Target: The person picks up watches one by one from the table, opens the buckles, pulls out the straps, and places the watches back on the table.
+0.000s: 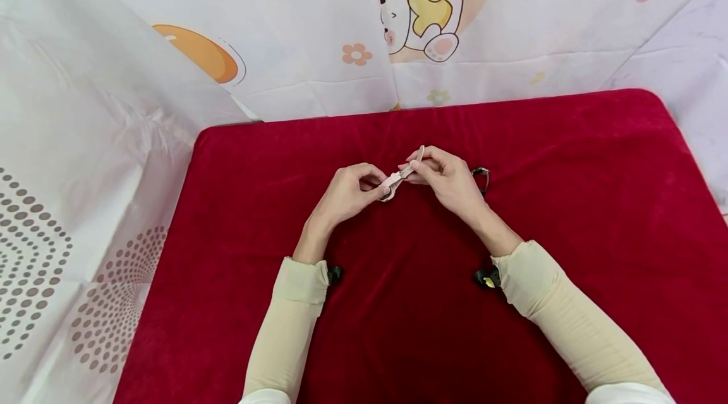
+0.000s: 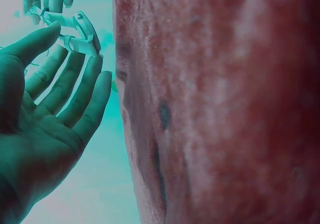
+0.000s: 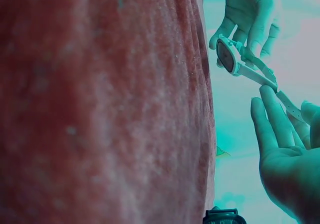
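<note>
A pale pink wristwatch (image 1: 392,180) is held between both hands above the red cloth. My left hand (image 1: 354,192) pinches it by the case end, thumb on top. In the right wrist view the round face (image 3: 226,57) is turned sideways, and the strap (image 3: 257,77) runs through its buckle. The strap's free end is pinched between thumb and fingers of my right hand (image 1: 450,181). In the left wrist view the watch (image 2: 82,41) rests at the fingertips of my left hand (image 2: 55,109). A dark watch (image 1: 482,180) lies just right of my right hand, partly hidden behind it.
Red velvet cloth (image 1: 256,233) covers the table. Behind its far edge hangs a white curtain (image 1: 301,31) with cartoon prints, and a dotted white sheet (image 1: 51,265) hangs at the left. Small black wrist cameras are strapped at both cuffs.
</note>
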Available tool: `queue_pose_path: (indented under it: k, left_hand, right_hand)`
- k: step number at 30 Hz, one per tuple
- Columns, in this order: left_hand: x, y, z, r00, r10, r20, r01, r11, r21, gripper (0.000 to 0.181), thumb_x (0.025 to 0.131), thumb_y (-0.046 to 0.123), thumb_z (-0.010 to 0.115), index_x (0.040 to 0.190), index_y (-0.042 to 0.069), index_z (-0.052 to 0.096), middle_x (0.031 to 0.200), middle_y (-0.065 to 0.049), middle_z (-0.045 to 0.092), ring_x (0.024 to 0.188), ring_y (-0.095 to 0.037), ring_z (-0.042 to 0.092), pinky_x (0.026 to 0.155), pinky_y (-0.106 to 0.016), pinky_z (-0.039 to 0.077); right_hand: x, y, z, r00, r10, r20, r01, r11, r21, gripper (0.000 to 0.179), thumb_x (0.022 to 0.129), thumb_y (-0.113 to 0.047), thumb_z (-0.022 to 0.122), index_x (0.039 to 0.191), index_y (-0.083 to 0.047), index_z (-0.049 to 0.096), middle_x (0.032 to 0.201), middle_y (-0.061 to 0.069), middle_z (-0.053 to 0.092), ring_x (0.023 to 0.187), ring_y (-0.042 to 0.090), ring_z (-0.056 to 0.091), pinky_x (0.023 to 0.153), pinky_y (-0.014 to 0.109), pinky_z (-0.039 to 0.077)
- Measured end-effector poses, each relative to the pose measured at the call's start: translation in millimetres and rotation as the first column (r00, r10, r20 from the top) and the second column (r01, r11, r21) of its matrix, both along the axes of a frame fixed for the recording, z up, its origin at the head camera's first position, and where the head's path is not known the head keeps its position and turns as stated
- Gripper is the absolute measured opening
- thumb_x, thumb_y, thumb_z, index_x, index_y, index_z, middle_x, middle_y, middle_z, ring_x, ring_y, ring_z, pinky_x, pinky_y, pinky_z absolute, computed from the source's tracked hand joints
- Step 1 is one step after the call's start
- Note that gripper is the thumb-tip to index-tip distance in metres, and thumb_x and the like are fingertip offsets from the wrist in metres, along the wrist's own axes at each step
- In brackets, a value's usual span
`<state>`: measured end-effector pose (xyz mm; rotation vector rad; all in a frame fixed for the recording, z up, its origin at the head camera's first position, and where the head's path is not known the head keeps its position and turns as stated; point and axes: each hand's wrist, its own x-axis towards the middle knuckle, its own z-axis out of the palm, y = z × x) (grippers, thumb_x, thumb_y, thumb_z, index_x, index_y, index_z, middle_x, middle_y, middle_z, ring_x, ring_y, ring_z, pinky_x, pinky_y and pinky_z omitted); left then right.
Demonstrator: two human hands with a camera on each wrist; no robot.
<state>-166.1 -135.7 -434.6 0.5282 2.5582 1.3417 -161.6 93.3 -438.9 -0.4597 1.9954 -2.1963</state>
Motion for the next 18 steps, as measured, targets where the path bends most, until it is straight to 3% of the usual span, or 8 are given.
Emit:
queue_pose_path:
  k: [10, 18]
  left_hand:
    - [0.8, 4.6, -0.6, 0.999, -0.011, -0.037, 0.011, 1.000, 0.011, 0.011, 0.088, 0.016, 0.077, 0.098, 0.013, 0.073, 0.095, 0.005, 0.069, 0.086, -0.009, 0.067, 0.078, -0.026, 0.056]
    - [0.7, 6.5, 0.3, 0.997, -0.011, -0.071, 0.013, 0.999, 0.035, 0.011, 0.087, 0.015, 0.078, 0.097, 0.012, 0.073, 0.094, 0.004, 0.069, 0.084, -0.010, 0.068, 0.077, -0.026, 0.057]
  right_hand:
    - [2.3, -2.4, -1.9, 1.000, 0.016, -0.015, -0.016, 1.000, 0.001, 0.017, 0.098, -0.003, 0.060, 0.109, 0.010, 0.062, 0.109, 0.025, 0.069, 0.097, 0.026, 0.071, 0.086, 0.039, 0.057]
    - [1.6, -5.0, 2.0, 1.000, 0.012, -0.020, -0.011, 1.000, 0.029, 0.016, 0.098, 0.002, 0.058, 0.110, 0.012, 0.062, 0.112, 0.031, 0.065, 0.098, 0.036, 0.068, 0.086, 0.044, 0.056]
